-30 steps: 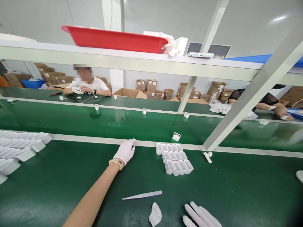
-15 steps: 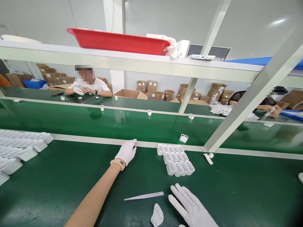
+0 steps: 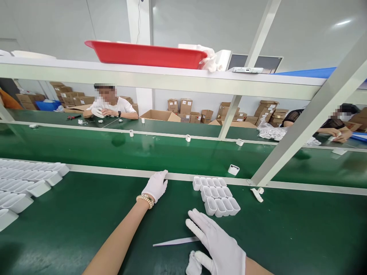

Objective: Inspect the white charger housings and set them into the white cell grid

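My left hand, in a white glove and a beaded bracelet, rests at the rail along the table's far edge. Its fingers lie stretched out and hold nothing. White-gloved too, my right hand hovers palm down with its fingers extended, over the right end of a thin white tapered stick. Its thumb is close by a crumpled white piece of cloth; whether they touch I cannot tell. Beyond that hand stand three short rows of small white open-topped cups.
Many more white cups fill the left. On the green belt beyond the rail lie several small white cases. A slanted post and a shelf with a red tray stand ahead. Two people sit across. White scraps lie right.
My right hand has moved left and forward, now covering the stick's right end and part of the cloth. The white cases on the belt have shifted right. My left hand has stayed by the rail.
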Tool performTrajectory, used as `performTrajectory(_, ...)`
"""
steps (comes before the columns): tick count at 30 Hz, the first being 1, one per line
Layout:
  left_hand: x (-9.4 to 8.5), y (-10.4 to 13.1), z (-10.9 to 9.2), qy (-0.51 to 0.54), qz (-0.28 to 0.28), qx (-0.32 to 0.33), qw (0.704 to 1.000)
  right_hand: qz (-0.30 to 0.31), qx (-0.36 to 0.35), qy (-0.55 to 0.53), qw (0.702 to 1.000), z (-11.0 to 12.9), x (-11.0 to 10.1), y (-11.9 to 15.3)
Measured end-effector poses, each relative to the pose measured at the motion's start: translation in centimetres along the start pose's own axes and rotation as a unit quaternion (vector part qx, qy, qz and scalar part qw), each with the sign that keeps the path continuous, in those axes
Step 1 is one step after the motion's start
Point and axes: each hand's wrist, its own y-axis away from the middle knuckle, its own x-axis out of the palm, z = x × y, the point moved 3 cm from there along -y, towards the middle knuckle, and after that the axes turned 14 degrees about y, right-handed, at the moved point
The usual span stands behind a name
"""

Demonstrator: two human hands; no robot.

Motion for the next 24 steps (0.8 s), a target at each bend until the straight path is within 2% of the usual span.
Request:
performTrajectory(4, 0.0, 0.0, 0.0, -0.006, -0.001, 0.001, 1.000, 0.017, -0.014, -0.002, 1.000, -0.1, 0.4, -1.7)
performTrajectory(8, -0.2, 0.0, -0.1, -0.013, -0.002, 0.003, 1.000, 0.003, -0.007, 0.011, 1.000, -0.1, 0.8, -1.5)
performTrajectory(14, -0.4, -0.1, -0.3, -0.019, 0.014, -0.004, 1.000, -0.065, 0.014, 0.102, 0.993, -0.3, 0.9, 1.7)
performTrajectory(17, -0.4, -0.1, -0.3, -0.017, 0.017, -0.004, 1.000, -0.080, -0.029, 0.174, 0.981, -1.1, 1.1, 3.3)
performTrajectory(20, -0.4, -0.1, -0.2, -0.014, 0.015, -0.003, 1.000, -0.137, -0.097, 0.240, 0.956, -1.8, 1.7, 5.0)
performTrajectory(24, -0.3, -0.1, 0.0, -0.007, 0.009, -0.004, 1.000, -0.225, -0.111, 0.311, 0.917, -2.6, 2.4, 7.5)
